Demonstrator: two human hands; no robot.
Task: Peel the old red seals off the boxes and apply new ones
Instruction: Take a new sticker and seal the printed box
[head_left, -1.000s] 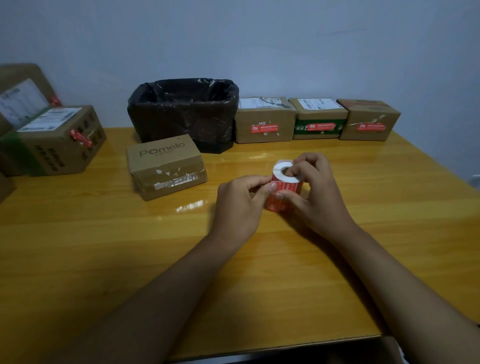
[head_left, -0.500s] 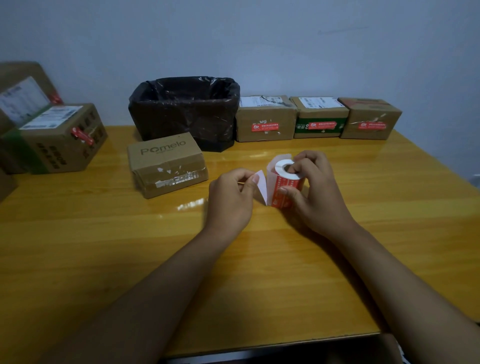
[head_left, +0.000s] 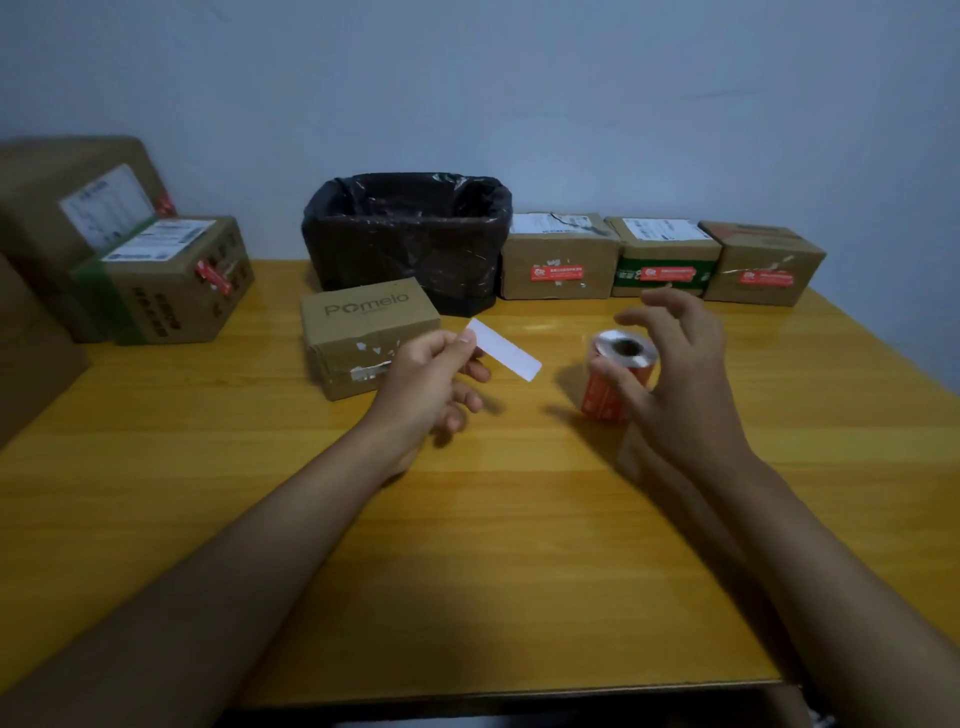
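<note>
Room was pretty dim, with soft glare on the table (head_left: 519, 519). Right hand (head_left: 675, 384) was motion-blurred, and the edges bent wide-angle style.

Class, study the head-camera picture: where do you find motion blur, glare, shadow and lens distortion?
Head view: the right hand and the roll of seals are smeared by motion blur; the left hand, pinching the white strip, is sharper. Glare streaks the table near the Pomelo box. Both forearms are in shadow. The wide lens bends the table's edges.

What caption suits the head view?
Left hand pinches a fresh seal; open right hand hovers at the seal roll.
</note>
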